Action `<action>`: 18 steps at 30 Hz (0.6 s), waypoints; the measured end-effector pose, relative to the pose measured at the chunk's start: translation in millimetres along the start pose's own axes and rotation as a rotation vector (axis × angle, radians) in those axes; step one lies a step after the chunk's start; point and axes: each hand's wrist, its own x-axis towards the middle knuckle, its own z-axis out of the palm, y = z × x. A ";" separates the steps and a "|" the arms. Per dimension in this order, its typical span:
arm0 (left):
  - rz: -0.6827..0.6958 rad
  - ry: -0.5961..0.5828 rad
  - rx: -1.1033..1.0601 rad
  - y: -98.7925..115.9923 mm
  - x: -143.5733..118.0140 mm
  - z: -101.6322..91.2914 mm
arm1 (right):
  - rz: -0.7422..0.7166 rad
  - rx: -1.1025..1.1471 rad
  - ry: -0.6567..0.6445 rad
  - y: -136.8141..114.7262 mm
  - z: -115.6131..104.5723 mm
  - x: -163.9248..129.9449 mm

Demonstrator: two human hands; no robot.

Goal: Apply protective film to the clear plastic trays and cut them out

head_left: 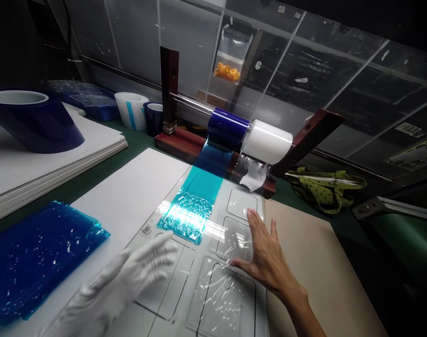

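Note:
My left hand (pixel 139 269), in a white glove, is over the white board (pixel 129 192) with its fingers stretched out and apart, holding nothing. It is a little blurred. Just beyond its fingertips lies a wrinkled strip of teal-blue film (pixel 188 210), running up to the dark blue film roll (pixel 229 125). My bare right hand (pixel 268 255) has its thumb and fingers spread, with nothing between them. Below and left of it are rectangular pieces of clear film (pixel 227 295) over black outlines drawn on the board. Whether its fingertips touch the film, I cannot tell.
Beside the blue roll, a white roll (pixel 269 140) with a loose clear end shares the wooden stand's rod. A blue film stack (pixel 41 262) lies left; behind it, a large blue roll (pixel 38 124) stands on white sheets (pixel 104 135). Brown board (pixel 312 252) and a green bag (pixel 322 189) are right.

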 end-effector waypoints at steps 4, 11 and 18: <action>-0.118 0.298 0.396 44.9 68.7 -18.3 | 0.015 0.037 0.080 -4.6 -8.5 -8.6; -0.087 0.501 0.874 61.1 192.0 -25.6 | -0.012 0.093 0.190 -21.1 -11.7 -35.4; 0.047 0.395 0.823 56.3 197.6 -15.3 | 0.004 0.066 0.215 -15.4 -11.5 -65.8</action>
